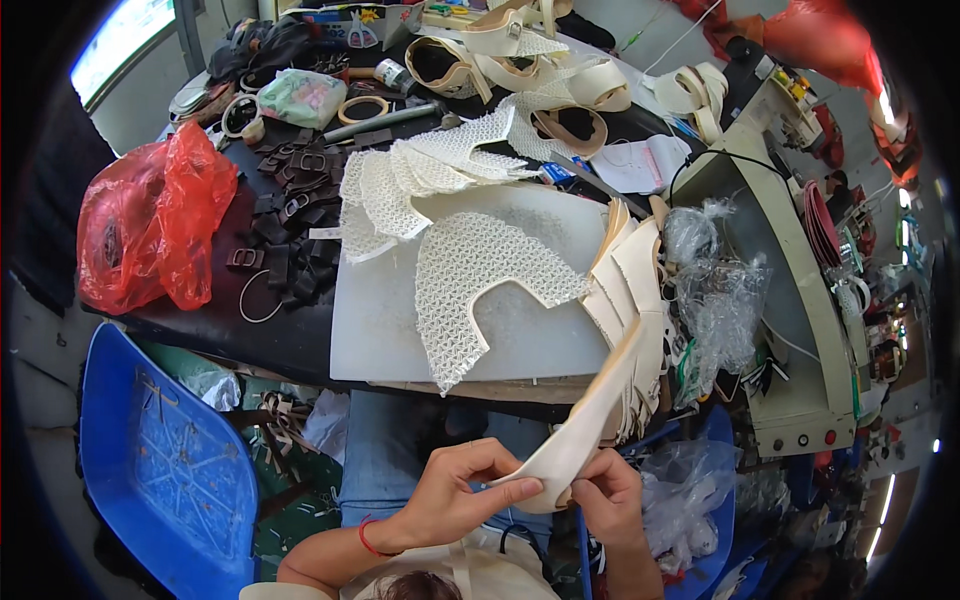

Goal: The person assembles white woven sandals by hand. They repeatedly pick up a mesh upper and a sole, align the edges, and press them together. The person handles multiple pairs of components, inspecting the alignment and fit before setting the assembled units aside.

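A cream leather shoe-upper piece (575, 447) is bent between my hands just past the table's front edge. My left hand (465, 490) pinches its near end, thumb on top. My right hand (608, 497) grips the same end from the other side, its fingertips partly hidden by the leather. The far end of the piece reaches up over a fanned stack of similar cream pieces (625, 275) at the board's right edge. A white woven U-shaped upper piece (455, 285) lies flat on the white cutting board (375, 335). More woven pieces (435, 165) are piled behind it.
Dark buckled straps (290, 205) and a red plastic bag (150, 220) lie on the left of the table. A blue tub (165, 470) stands at the lower left. Crumpled clear plastic (720, 310) and a beige machine (790, 300) are on the right.
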Motion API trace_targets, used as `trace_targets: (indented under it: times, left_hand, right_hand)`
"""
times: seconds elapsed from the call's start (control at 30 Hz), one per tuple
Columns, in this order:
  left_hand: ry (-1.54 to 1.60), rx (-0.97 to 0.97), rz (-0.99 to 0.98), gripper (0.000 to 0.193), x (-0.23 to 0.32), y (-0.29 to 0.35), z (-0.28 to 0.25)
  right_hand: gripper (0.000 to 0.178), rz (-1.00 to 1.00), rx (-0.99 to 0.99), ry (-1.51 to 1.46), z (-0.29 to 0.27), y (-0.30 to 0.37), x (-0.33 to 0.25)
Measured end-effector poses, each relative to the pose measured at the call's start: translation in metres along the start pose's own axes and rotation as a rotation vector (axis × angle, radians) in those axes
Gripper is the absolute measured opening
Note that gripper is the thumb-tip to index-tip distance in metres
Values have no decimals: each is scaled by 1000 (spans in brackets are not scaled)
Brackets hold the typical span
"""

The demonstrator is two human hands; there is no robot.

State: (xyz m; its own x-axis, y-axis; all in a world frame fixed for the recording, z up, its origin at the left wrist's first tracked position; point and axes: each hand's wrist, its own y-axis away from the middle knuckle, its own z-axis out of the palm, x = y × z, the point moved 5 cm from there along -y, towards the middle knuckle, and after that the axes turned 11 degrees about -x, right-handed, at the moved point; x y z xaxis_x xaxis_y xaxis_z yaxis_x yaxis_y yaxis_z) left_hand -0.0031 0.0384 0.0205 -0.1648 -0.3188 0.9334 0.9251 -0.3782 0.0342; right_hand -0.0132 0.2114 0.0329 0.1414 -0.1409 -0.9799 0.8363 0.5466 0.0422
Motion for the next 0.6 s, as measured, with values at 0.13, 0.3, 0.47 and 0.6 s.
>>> trace_targets:
  times: [0.13,0.3,0.47,0.6]
  left_hand:
    - [-92,-42,93,13,19,-2,0]
    - [-283,-171,138,15,26,4,-3]
    - [-39,117,-67,24,-6,18,-51]
    - [4,359,-115,38,-3,10,-93]
  right_hand:
    - [22,-196,-88,-58,2,5,2]
    - [41,216,-124,-606,22,-12,9]
    - [30,28,-92,198,29,-13,-11]
    - [28,-71,90,353,23,-14,-20]
